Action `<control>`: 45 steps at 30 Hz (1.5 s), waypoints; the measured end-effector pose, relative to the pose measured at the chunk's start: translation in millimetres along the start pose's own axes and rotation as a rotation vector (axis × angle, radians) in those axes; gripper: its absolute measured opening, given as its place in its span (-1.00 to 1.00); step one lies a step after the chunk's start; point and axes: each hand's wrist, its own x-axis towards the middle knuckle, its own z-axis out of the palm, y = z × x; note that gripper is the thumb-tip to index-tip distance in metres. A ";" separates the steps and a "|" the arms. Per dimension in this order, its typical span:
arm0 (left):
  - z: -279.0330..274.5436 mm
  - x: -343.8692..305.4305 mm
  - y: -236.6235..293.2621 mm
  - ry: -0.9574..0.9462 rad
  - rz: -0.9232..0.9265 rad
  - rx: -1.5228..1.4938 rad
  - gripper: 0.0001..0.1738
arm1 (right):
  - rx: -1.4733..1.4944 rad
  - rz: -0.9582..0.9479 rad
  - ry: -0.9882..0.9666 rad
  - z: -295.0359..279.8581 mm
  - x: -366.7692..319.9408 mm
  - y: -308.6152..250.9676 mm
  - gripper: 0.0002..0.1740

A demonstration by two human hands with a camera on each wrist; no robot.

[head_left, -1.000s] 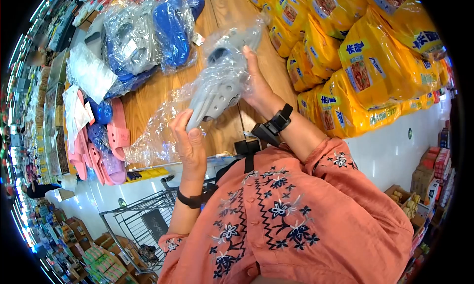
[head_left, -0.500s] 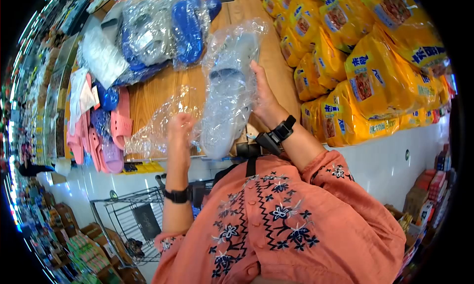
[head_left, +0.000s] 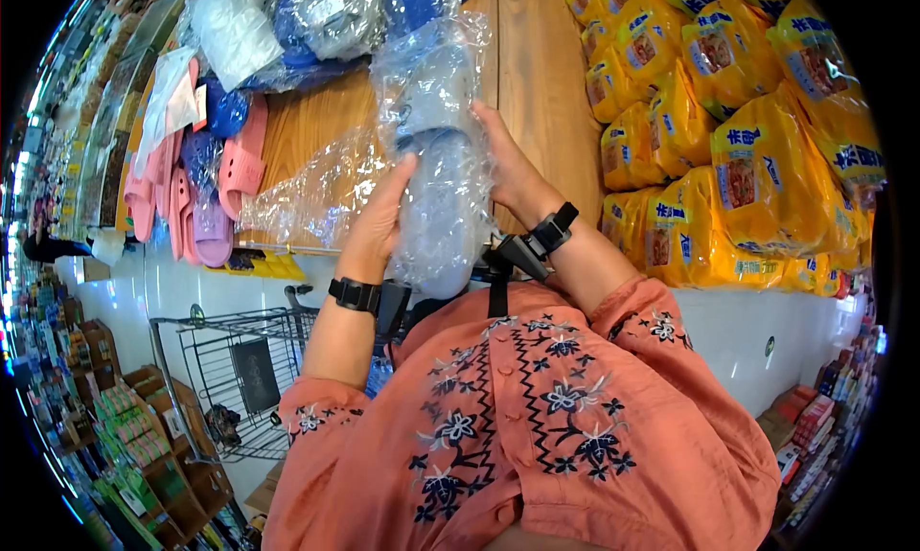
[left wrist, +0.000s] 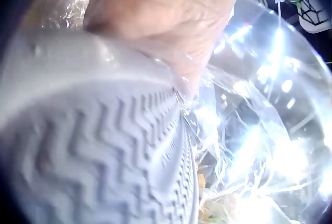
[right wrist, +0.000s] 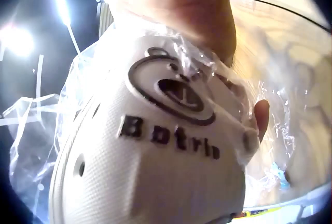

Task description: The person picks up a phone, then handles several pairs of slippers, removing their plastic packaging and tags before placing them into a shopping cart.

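Observation:
A grey clog [head_left: 439, 196] in a clear plastic bag is held upright above the table between my two hands. My left hand [head_left: 379, 220] grips its left side, thumb along the near face. From the left wrist view, the zigzag-ridged sole [left wrist: 93, 146] shows under that hand. On the opposite side my right hand [head_left: 516, 163] holds the clog by its edge, with most fingers hidden behind it. A raised bear-head logo with letters [right wrist: 171, 99] shows on the clog in the right wrist view, under crinkled plastic.
More bagged grey and blue clogs [head_left: 335, 14] lie at the back left of the wooden table [head_left: 537, 81]. Pink and purple slippers [head_left: 244, 163] hang at its left edge. Yellow noodle packs [head_left: 767, 187] are piled on the right. A shopping cart [head_left: 240, 369] stands below left.
The bagged clog has turned from slanted to upright, facing me. My left hand let go of its lower end, moved away, and now grips its left side higher up.

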 end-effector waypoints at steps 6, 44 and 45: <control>10.0 -1.2 -7.4 0.028 -0.049 -0.106 -0.46 | -0.155 -0.019 0.155 -13.9 8.2 -2.6 -0.43; 35.7 -5.3 11.8 -0.055 0.399 0.187 -0.37 | -0.901 -0.323 0.111 -16.8 -19.1 -20.8 -0.90; 38.8 -5.5 12.4 -0.064 0.393 0.143 -0.37 | -0.921 -0.353 0.145 -17.2 -20.1 -20.3 -0.90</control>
